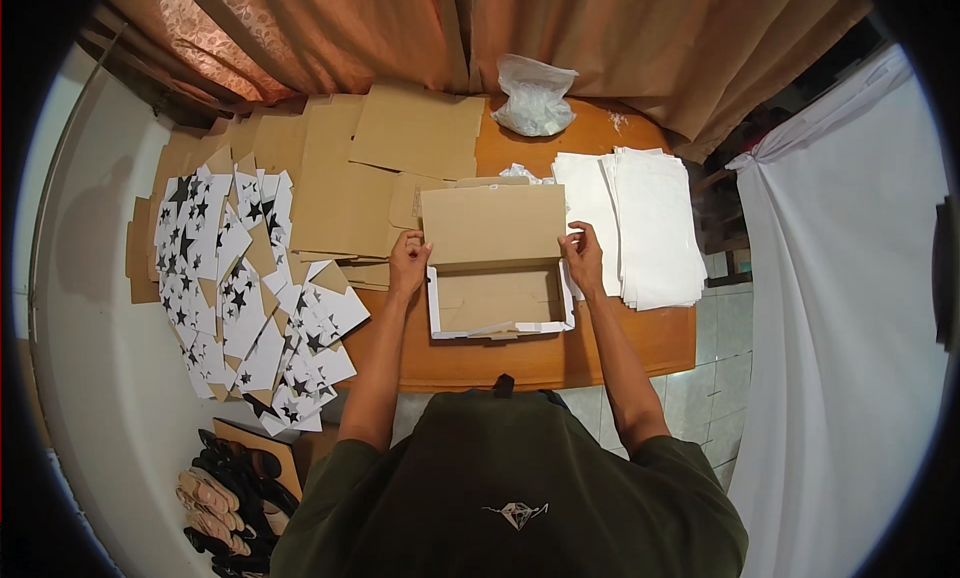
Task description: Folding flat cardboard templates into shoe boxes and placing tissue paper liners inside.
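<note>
The wooden table (640, 348), smooth and orange-brown with a rounded far edge, was the largest thing, and everything else sat in relation to the cardboard box (497, 278) near its front middle. Behind the table hung pleated rust-coloured curtains (330, 28). Left of the box, flat brown cardboard sheets (345, 178) overlapped in a broad layer, and further left a spill of die-cut box blanks (240, 288), white with black stars, fanned over the table's edge. Right of the box lay a stack of plain white sheets (645, 223), matte and square-cut. Beyond the box stood a crumpled clear plastic bag (535, 98).

The box itself was shallow and rectangular, white outside and raw brown inside, with its lid flap standing up at the back. The left hand (408, 261) pinched the lid's left edge, fingers curled on the card; the right hand (583, 258) gripped the lid's right edge in the same way. The step in hand looked like folding the box into shape, with the lid raised and the tray walls already up. Closing it would probably call for an even pull from both sides, so the stiff card creases along its hinge and the flap seats squarely.
</note>
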The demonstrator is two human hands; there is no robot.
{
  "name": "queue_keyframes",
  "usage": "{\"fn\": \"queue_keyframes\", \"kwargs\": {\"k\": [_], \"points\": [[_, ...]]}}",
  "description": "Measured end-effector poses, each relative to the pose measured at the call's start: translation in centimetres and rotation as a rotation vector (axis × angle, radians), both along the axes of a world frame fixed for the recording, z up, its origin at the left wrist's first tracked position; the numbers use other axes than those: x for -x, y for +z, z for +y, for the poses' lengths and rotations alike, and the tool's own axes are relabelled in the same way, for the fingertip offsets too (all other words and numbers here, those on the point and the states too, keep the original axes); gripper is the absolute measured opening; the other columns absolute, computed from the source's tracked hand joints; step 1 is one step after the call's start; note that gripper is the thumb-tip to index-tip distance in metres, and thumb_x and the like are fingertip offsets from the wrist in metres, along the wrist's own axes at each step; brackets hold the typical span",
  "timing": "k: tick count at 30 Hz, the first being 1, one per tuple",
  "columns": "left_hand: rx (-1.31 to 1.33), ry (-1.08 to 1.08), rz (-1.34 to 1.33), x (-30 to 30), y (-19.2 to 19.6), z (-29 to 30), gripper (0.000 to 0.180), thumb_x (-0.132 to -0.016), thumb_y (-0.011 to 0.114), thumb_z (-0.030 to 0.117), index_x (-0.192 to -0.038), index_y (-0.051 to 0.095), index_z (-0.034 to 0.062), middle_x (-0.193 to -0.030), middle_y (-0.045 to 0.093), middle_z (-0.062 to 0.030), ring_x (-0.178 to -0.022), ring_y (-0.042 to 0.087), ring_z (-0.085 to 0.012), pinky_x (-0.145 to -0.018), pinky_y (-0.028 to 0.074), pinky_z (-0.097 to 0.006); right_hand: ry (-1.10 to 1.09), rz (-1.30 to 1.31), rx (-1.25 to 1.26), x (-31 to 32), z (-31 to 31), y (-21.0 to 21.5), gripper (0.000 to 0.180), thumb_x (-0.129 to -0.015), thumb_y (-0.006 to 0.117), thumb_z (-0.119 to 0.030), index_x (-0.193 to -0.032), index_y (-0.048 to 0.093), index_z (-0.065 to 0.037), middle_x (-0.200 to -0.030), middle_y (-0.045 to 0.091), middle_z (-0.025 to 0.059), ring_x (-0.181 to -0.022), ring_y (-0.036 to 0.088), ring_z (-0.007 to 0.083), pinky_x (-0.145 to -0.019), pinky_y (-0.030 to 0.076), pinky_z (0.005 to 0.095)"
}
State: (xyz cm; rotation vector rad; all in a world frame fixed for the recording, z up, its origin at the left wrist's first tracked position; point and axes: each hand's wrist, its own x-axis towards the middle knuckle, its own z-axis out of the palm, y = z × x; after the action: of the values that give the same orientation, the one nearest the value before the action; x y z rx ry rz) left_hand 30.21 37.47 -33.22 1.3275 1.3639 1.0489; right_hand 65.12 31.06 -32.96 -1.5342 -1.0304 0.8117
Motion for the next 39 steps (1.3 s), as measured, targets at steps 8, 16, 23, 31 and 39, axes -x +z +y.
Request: {"fn": "queue_keyframes", "kwargs": {"k": [8,16,23,31,39], "points": [[0.064,-0.042,0.253,-0.3,-3.1,4.5,0.028,-0.094,0.069,0.013,-0.120,0.058,0.0067,-0.071,0.064,-0.0050,-0.066,0.058,-0.0126,-0.064,0.048,-0.031,0.045,-0.107,0.082,-0.6,4.4,-1.4,0.028,-0.093,0.071,-0.022,-0.112,0.069,-0.002,-0.087,0.069,0.0063,-0.071,0.057,0.0126,-0.065,0.049,0.0287],[0.096,-0.011,0.221,0.9,-0.4,0.0,0.032,-0.100,0.064,0.024,-0.122,0.058,0.0010,-0.096,0.071,-0.0147,-0.090,0.068,-0.0233,-0.082,0.054,-0.036,0.061,-0.110,0.199,-0.7,-0.2,0.9,0.040,-0.099,0.062,-0.027,-0.128,0.059,0.000,-0.102,0.069,0.0141,-0.085,0.064,0.0204,-0.073,0.053,0.0330],[0.143,-0.142,0.120,1.4,-2.9,-8.3,0.037,-0.094,0.069,0.015,-0.125,0.059,-0.0011,-0.105,0.073,-0.0148,-0.086,0.072,-0.0202,-0.075,0.057,-0.032,0.078,-0.073,0.232,0.0,-7.6,-1.4,0.044,-0.095,0.069,-0.022,-0.134,0.058,-0.004,-0.109,0.069,0.0163,-0.093,0.066,0.0236,-0.080,0.055,0.0346],[-0.275,0.046,0.577,-1.2,1.8,-14.3,0.033,-0.090,0.072,0.010,-0.119,0.062,-0.0011,-0.104,0.071,-0.0146,-0.097,0.068,-0.0311,-0.086,0.054,-0.043,-0.053,-0.463,0.088,2.1,-13.0,-0.4,0.036,-0.093,0.071,-0.020,-0.125,0.063,-0.004,-0.104,0.067,0.0141,-0.093,0.063,0.0256,-0.084,0.051,0.0387],[-0.208,-0.549,0.724,-3.9,5.9,-18.8,0.026,-0.096,0.064,0.028,-0.110,0.072,0.0074,-0.104,0.072,-0.0149,-0.099,0.066,-0.0325,-0.092,0.042,-0.049,0.526,-1.101,0.085,6.7,-17.2,2.8,0.026,-0.094,0.067,-0.029,-0.114,0.069,-0.013,-0.102,0.069,0.0085,-0.104,0.059,0.0271,-0.097,0.036,0.0536]]}}
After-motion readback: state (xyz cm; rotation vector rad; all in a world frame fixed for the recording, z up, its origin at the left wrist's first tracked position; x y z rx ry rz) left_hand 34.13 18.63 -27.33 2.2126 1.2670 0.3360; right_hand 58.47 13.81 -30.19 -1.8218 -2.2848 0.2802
